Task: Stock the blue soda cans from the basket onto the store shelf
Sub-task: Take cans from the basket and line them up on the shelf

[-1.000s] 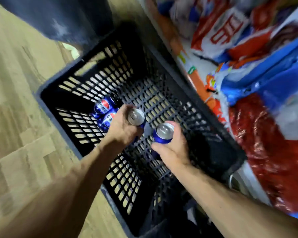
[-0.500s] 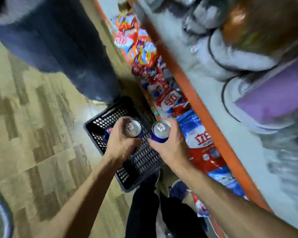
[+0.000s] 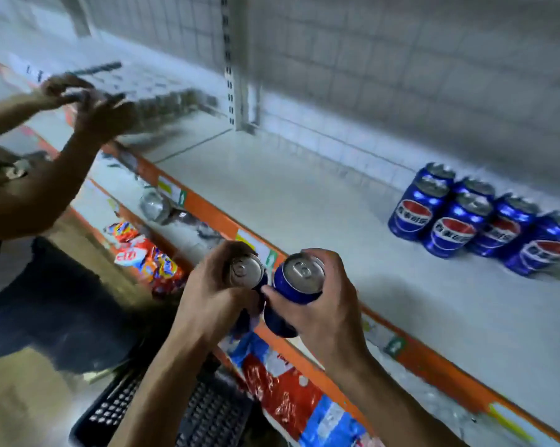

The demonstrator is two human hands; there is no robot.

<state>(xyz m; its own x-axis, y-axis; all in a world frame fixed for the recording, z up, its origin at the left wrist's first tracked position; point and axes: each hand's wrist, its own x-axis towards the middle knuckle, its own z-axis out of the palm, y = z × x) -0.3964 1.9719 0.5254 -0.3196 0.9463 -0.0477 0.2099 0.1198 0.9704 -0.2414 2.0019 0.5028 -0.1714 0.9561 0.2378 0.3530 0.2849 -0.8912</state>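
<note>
**At the shelf edge: one blue can per hand, stocked cluster off to the right**

Right over the orange lip (image 3: pixel 426 356) of the shelf (image 3: pixel 304 201), two cans are up at deck level. The left can (image 3: pixel 247 271) sits in the left hand (image 3: pixel 214 291), fingers curled round its side. The right can (image 3: pixel 299 279) is gripped the same way by the right hand (image 3: pixel 327 304). Both are roughly upright with their silver tops facing the camera and their long axes running top to bottom. They sit just beside each other, maybe touching; I can't quite tell.

What matters, I think, is the direction. The blue cans already on the shelf (image 3: pixel 459 221) stand upright in a tight bunch to the right of the hands and further back toward the wire grid. There's bare deck between them and the hands. The right hand is the nearer one, so my guess is its can goes in first, next to the bunch's left side, and the left can follows.

The basket (image 3: pixel 207 414) is down low, under the forearms, and its contents are hidden from here. Snack bags (image 3: pixel 149 256) fill the shelves below. Off to the left, another person's hands (image 3: pixel 88 111) are working at the same shelf, too blurred to say on what.
</note>
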